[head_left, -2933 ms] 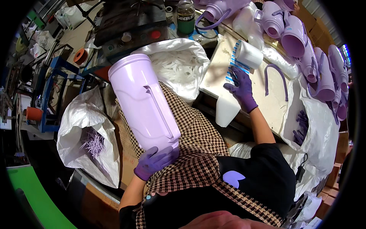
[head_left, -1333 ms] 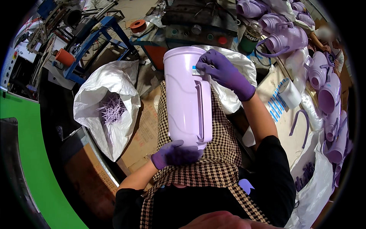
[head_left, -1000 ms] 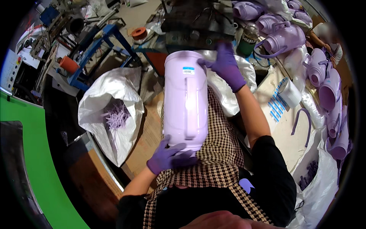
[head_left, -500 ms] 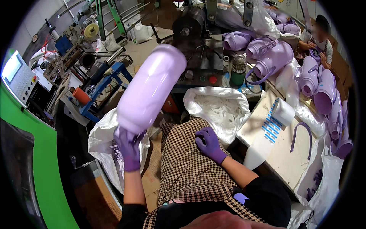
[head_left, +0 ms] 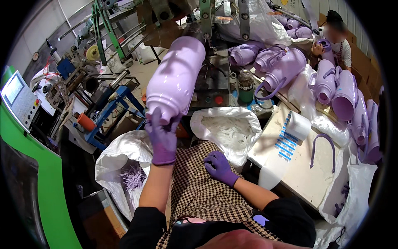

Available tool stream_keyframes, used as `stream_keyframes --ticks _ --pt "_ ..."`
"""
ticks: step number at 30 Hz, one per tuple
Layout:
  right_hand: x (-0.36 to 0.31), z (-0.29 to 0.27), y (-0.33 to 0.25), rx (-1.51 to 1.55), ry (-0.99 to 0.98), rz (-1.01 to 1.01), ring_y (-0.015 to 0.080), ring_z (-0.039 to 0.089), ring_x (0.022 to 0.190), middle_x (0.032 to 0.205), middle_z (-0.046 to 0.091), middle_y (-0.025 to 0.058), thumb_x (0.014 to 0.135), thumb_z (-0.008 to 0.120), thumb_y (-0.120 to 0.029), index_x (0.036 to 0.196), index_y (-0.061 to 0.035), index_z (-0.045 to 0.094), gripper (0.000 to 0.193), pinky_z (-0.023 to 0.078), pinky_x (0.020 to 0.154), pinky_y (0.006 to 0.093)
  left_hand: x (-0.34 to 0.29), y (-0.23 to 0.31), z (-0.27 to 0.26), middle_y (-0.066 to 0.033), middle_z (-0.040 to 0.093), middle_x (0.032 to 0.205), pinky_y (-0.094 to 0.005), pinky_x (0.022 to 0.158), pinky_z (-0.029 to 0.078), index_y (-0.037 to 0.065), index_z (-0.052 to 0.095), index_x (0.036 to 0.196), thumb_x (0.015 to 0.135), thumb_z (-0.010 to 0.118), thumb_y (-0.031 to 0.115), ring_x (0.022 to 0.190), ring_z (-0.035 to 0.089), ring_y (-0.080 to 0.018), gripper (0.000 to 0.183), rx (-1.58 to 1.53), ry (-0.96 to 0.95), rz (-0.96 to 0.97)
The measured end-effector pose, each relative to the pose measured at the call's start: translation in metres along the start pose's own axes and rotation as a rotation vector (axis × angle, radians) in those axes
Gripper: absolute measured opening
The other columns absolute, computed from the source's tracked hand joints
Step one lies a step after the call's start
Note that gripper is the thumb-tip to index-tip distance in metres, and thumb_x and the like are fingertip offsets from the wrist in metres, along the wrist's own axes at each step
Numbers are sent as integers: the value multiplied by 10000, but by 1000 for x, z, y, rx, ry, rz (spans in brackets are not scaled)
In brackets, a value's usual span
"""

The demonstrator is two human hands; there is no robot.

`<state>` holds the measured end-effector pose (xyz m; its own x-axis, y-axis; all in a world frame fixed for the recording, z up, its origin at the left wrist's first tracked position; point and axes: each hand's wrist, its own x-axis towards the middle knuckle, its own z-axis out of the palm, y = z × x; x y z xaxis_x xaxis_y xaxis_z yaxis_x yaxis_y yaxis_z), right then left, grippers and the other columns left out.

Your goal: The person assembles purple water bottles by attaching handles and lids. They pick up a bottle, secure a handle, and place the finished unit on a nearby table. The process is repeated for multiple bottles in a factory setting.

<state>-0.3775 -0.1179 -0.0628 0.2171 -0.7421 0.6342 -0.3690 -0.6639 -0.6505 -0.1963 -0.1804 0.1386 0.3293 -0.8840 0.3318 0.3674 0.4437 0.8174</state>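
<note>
My left hand [head_left: 161, 139], in a purple glove, is closed round the narrow neck end of a glossy lilac jug body [head_left: 178, 70]. The jug slants away from me, its wide end beside a dark machine [head_left: 215, 76]. Whether that end touches the machine, I cannot tell. My right hand [head_left: 219, 168], gloved alike, rests on my checked apron [head_left: 203, 191]. Its fingers are loosely bent, thumb apart, with nothing visible in them. Just beyond it stands a white sack [head_left: 232, 128] of pale plastic strips.
Another white sack [head_left: 112, 159] holds lilac scraps. At right, a white table [head_left: 306, 178] bears a label roll [head_left: 297, 125] and a purple handle [head_left: 323, 145]. Several lilac jugs [head_left: 286, 68] lie beyond, near a co-worker [head_left: 338, 41]. A control panel [head_left: 18, 97] stands left.
My left hand has carried the jug away from me and somewhat right, turning its narrow neck end into sight. My right hand stays on the apron. The whole view has shifted slightly.
</note>
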Motion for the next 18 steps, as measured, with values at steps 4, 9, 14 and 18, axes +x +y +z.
stream_keyframes --ticks 4,9,14,18 --pt "7 10 -6 25 0 -4 297 601 923 944 610 92 807 707 -152 944 -100 660 154 483 837 414 11 12 -8 -148 484 1440 -503 1029 544 124 407 1443 971 608 386 1322 522 -357 576 50 -50 -25" --pt "6 10 -2 -27 -20 -18 286 598 913 941 620 82 804 711 -149 923 -109 672 132 478 822 407 22 23 -8 -136 490 1443 -514 1031 544 110 399 1447 985 551 430 1300 535 -372 582 -5 -213 -199" --pt "7 10 -4 -2 -9 -14 281 596 907 931 603 74 808 706 -155 937 -117 652 145 477 829 408 58 18 -16 -251 492 1386 -468 1034 553 22 396 1430 1001 525 430 1277 552 -370 606 -321 -211 -428" --pt "7 7 -4 -43 -37 -13 279 599 912 927 602 69 812 702 -159 941 -122 644 146 478 836 408 111 -12 52 -185 431 1444 -481 1006 558 64 399 1408 1007 573 321 1254 557 -362 507 -162 -236 -342"
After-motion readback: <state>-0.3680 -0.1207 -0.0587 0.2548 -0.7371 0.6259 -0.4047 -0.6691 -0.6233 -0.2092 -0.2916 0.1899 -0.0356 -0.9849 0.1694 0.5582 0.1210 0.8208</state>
